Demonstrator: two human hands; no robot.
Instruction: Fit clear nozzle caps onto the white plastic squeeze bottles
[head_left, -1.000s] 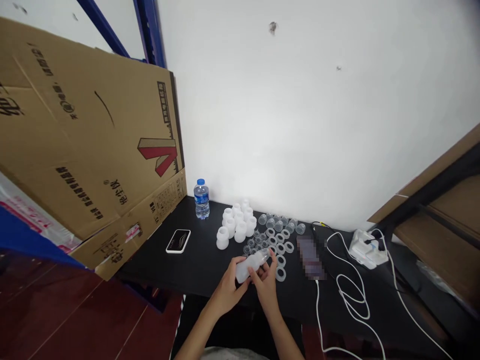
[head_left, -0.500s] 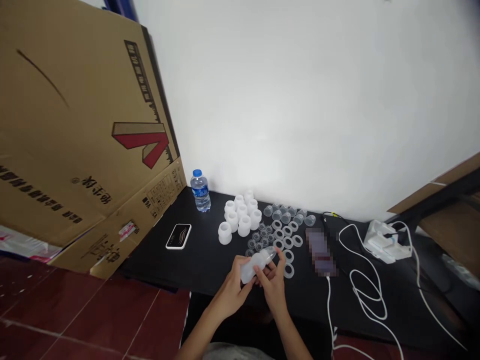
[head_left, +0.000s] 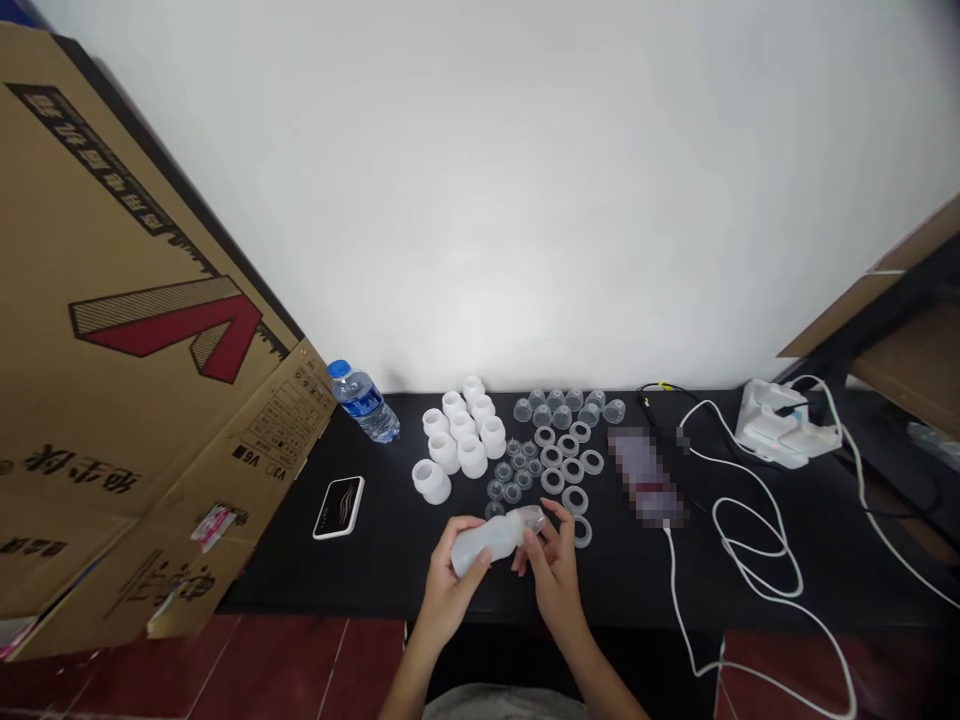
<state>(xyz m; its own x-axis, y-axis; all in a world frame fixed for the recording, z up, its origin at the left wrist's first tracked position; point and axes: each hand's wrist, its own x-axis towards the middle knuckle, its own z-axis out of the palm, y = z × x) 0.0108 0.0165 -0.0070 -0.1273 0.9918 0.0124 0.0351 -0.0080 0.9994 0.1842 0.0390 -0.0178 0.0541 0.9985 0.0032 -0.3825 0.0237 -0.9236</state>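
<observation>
Barely shifted, left hand [head_left: 448, 592] and right hand [head_left: 556, 578] stay clamped on the bottle [head_left: 486, 541] by V6 carton [head_left: 150, 400].

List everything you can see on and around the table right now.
held bottle: one, milky white, over the table's near edge
bottle bodies: about nine, white, clustered mid-table
clear caps: about eight, row near the wall
rings: about eight, clear, right of the cluster
small clear pieces: several, between bodies and rings
water bottle: one, blue cap, beside the cardboard
phone: one, black, left
cardboard box: one, brown, left
white device: one, far right
cables: white, right
table: one, black
left hand: grips the held bottle's body
right hand: fingers at its top
</observation>
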